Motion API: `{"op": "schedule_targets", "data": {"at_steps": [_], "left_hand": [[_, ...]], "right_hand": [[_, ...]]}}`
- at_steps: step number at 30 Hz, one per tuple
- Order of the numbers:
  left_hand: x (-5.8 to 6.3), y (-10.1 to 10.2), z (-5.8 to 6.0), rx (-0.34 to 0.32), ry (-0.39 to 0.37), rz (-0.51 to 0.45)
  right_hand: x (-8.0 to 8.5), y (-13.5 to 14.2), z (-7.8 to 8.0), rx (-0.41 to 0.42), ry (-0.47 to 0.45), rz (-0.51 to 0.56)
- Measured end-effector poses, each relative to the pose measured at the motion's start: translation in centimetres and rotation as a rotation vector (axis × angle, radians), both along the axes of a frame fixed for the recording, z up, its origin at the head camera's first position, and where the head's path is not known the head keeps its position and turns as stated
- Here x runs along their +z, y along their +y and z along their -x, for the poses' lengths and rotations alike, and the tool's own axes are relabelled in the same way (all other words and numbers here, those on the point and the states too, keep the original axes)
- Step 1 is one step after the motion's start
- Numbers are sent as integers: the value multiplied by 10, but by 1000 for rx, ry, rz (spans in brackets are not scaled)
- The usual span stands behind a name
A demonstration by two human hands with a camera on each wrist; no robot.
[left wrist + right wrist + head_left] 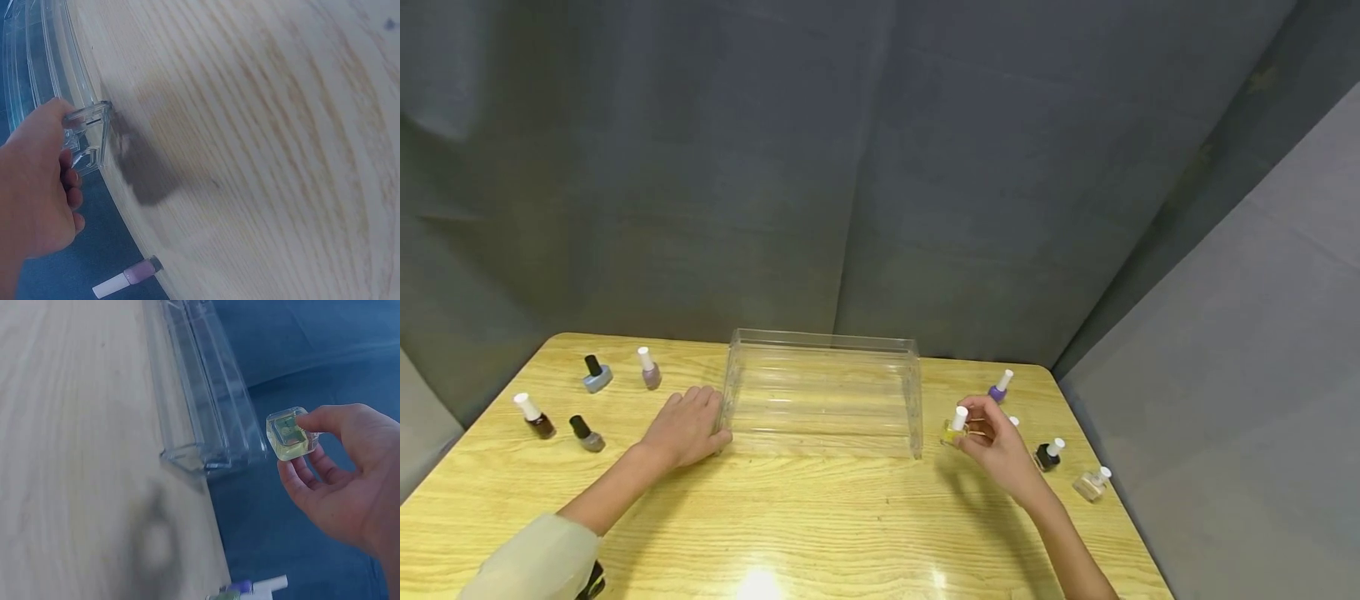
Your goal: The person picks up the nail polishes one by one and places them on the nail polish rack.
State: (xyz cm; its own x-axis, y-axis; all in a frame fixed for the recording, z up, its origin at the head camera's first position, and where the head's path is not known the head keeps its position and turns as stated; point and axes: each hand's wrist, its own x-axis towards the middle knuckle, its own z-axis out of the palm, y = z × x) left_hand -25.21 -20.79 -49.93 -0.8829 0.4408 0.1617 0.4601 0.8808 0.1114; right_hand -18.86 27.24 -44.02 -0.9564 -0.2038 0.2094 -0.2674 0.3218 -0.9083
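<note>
A clear plastic tiered rack (823, 396) stands at the back middle of the table. My left hand (688, 425) grips its left end; in the left wrist view the thumb lies along the end wall and the fingers (74, 199) curl behind it. To the rack's right, my right hand (996, 446) pinches a yellow nail polish bottle (953, 428) with a white cap, held upright above the table. The right wrist view shows that square bottle (290, 434) from below, between thumb and fingertips, with a label on its base.
On the left stand nail polish bottles: light blue (597, 379), mauve (651, 377), dark brown (540, 425) and grey (591, 440). On the right are purple (997, 392), black (1047, 457) and beige (1090, 485) ones, plus a white cap (1014, 421) partly behind my right hand. Grey curtain (775, 167) hangs behind.
</note>
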Motion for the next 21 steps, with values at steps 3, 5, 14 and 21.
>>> {"op": "schedule_targets", "data": {"at_steps": [3, 5, 14, 21], "left_hand": [[1, 1, 0, 3, -2, 0], [1, 1, 0, 6, -2, 3], [4, 5, 0, 4, -12, 11], [4, 4, 0, 21, -27, 28]], "right_hand": [[3, -9, 10, 16, 17, 8], [5, -15, 16, 23, 24, 10], [18, -41, 40, 71, 79, -22], [27, -67, 59, 107, 64, -44]]}}
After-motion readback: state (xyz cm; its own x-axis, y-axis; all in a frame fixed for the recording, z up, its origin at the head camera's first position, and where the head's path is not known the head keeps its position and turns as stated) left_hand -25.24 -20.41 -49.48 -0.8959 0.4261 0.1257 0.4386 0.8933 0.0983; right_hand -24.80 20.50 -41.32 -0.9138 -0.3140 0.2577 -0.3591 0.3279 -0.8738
